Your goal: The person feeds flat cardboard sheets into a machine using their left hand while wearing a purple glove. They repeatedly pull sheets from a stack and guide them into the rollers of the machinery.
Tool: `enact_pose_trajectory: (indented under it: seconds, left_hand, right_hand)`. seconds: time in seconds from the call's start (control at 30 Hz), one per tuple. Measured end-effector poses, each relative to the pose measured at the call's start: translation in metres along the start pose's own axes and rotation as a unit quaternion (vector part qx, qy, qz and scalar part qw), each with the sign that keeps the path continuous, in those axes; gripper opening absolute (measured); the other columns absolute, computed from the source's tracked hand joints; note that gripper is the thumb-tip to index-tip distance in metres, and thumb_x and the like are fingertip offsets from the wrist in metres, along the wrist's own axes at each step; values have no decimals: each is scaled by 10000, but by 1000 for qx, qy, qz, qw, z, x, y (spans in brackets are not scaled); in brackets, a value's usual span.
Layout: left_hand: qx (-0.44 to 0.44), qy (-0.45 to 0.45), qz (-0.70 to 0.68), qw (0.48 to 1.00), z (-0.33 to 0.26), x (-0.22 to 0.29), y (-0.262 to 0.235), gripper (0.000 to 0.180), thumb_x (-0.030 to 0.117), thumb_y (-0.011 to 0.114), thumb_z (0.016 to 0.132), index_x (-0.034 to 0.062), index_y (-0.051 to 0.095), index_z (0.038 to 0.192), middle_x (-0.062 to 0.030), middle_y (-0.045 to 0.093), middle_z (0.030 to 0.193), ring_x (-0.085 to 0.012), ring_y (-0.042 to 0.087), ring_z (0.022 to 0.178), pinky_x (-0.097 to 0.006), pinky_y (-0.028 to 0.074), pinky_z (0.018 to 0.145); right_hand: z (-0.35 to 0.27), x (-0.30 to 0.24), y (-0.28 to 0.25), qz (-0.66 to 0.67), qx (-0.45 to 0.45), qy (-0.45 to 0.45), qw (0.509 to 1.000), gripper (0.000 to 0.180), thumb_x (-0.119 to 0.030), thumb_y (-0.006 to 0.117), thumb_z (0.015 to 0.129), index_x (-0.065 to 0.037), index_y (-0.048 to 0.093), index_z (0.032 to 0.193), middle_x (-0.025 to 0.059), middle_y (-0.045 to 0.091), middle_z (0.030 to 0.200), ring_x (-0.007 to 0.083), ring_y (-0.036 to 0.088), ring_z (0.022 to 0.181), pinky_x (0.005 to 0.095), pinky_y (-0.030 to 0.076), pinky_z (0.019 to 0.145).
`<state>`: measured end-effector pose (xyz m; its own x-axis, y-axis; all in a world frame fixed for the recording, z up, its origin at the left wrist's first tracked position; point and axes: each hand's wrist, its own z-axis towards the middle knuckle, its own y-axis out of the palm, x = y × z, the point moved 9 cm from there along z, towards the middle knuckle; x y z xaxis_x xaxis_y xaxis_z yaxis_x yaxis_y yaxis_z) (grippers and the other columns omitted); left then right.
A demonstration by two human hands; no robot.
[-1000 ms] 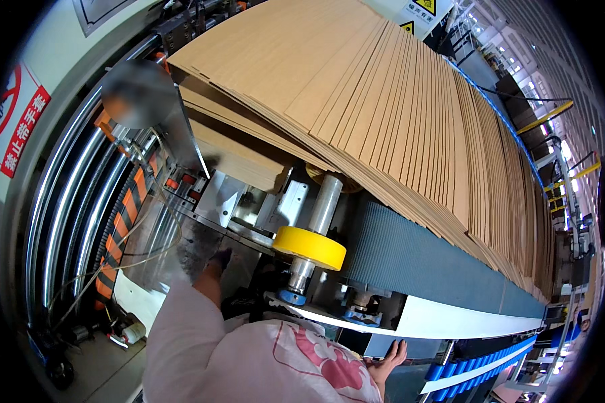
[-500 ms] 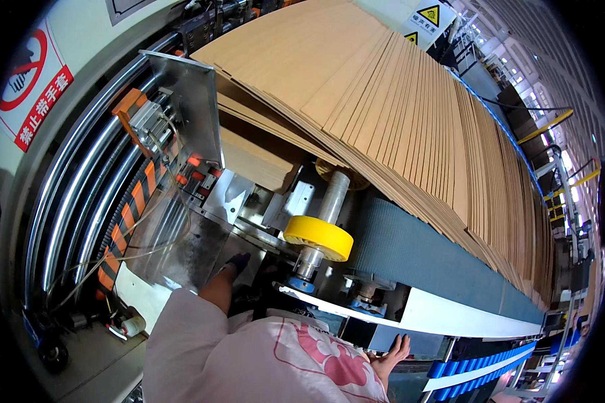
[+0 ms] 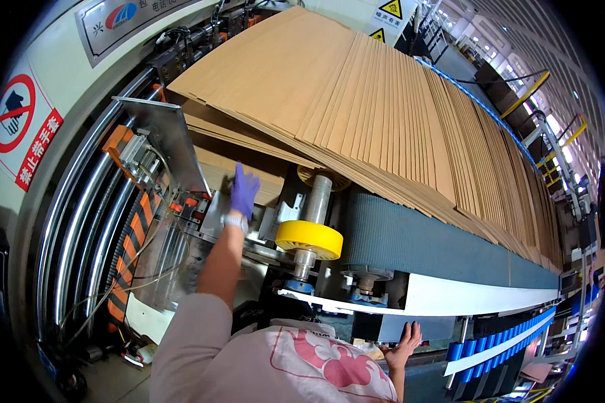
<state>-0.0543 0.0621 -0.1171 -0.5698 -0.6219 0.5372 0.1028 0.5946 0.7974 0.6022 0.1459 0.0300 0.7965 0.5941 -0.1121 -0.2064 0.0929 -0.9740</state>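
Observation:
My left hand [image 3: 243, 193], in a purple glove with a pale band at the wrist, reaches forward with fingers stretched out. It is over the front edge of the lower cardboard sheets [image 3: 267, 183], beside an upright metal plate [image 3: 171, 140]; whether it touches them I cannot tell. Above and to the right, a long row of overlapping brown cardboard sheets [image 3: 383, 114] leans on a dark ribbed belt [image 3: 410, 232]. My bare right hand [image 3: 403, 345] is open at the machine's front side, fingers apart, next to a grey panel [image 3: 427, 327], holding nothing.
A yellow wheel [image 3: 309, 240] on a metal shaft stands right of my left hand. Steel rails [image 3: 91, 221] and an orange-and-black striped guard [image 3: 131, 258] are at the left. Blue rollers [image 3: 497, 342] line the lower right. A white edge strip [image 3: 464, 295] runs below the belt.
My left hand has risen from low beside the machine, forward to the lower cardboard sheets. The right hand stays by the front panel. The whole view has shifted slightly.

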Motion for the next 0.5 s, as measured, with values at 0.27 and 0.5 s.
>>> enact_pose_trajectory:
  seconds: [0.27,0.5]
  left_hand:
    - [-50,369,506,778,-4,129,147,727,-1,533,815,145,211,1450,-164,347,1413,-282,413,1233,-359,318,1038]
    - [22,29,22,999,70,105,122,576,280,698,770,145,488,1289,-84,517,1248,-263,566,988,-407,453,897]
  right_hand:
    - [6,-2,1,21,24,-23,999,1084,-319,865,422,-77,336,1336,210,289,1406,420,247,1309,574,163,1060]
    - [6,3,6,34,-6,3,999,1082,-315,854,424,-74,333,1342,226,288,1409,416,247,1319,568,165,1062]
